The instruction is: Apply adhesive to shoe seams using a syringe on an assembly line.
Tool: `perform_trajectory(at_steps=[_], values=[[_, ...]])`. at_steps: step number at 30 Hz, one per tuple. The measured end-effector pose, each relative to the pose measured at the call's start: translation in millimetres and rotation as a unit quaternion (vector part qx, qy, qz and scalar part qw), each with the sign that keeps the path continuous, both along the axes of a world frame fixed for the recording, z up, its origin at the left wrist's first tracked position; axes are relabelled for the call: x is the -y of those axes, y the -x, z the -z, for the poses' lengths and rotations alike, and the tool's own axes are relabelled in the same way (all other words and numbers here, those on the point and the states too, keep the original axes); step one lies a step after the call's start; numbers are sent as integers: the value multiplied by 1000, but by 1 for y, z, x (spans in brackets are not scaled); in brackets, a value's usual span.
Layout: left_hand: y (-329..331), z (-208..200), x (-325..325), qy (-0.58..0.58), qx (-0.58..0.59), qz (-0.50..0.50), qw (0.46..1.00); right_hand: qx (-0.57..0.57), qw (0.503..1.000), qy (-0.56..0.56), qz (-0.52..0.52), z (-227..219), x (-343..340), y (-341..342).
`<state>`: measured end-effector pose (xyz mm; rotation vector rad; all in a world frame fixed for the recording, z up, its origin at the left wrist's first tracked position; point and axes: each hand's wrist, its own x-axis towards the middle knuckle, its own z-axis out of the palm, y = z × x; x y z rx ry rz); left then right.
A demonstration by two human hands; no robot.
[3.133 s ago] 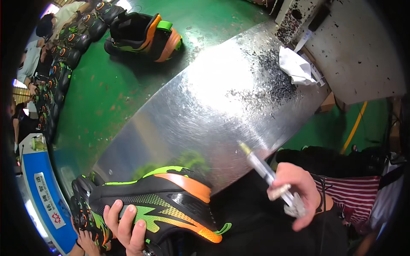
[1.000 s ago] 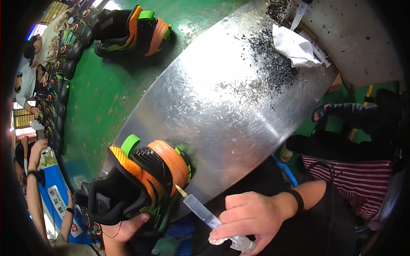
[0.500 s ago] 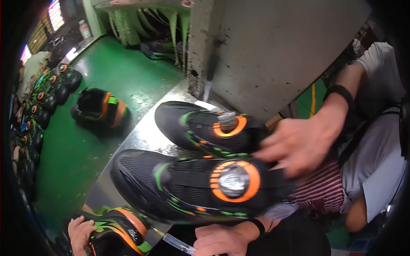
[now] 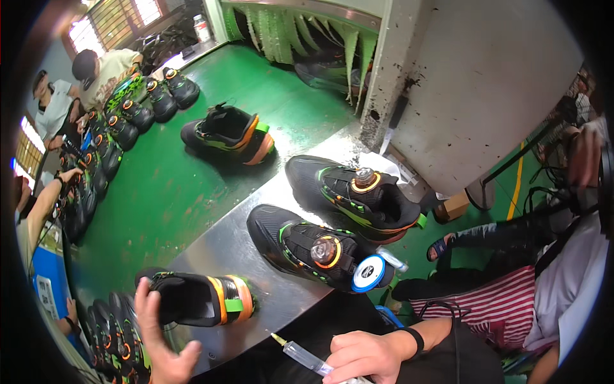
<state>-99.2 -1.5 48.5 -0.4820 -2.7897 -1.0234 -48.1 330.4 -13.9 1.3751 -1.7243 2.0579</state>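
My left hand [image 4: 165, 339], fingers spread, is at the near side of a black shoe [image 4: 185, 301] with an orange and green heel; whether its fingertips touch the shoe I cannot tell. The shoe stands upright at the metal plate's near left end. My right hand [image 4: 361, 358] is closed round a clear syringe [image 4: 304, 357], its yellowish tip pointing toward that shoe's heel. Two more black shoes with round dials, a nearer one [image 4: 300, 246] and a farther one [image 4: 348, 192], stand side by side on the metal plate [image 4: 220, 246].
Another shoe [image 4: 224, 137] sits on the green table [image 4: 160, 192]. A round blue-and-white lid [image 4: 368, 274] overlaps the nearer shoe's heel. Rows of shoes [image 4: 121, 125] line the left edge, with people beyond. A machine with green strips [image 4: 300, 41] stands behind. A person in a striped garment [image 4: 480, 297] is at right.
The other person's hand has let go of the two dial shoes and withdrawn right. My left hand has released its shoe, now upright on the plate. The view has shifted left.
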Motion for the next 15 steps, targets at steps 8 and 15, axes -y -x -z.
perform_trajectory(at_steps=[8, 15], values=[[37, 18, -39, 95, -57, 1, 994, 1, 999, -3, 35, 4, -6, -2], [6, -24, -18, 52, -35, -21, 998, -1, 999, 14, 40, 9, -16, -4]])
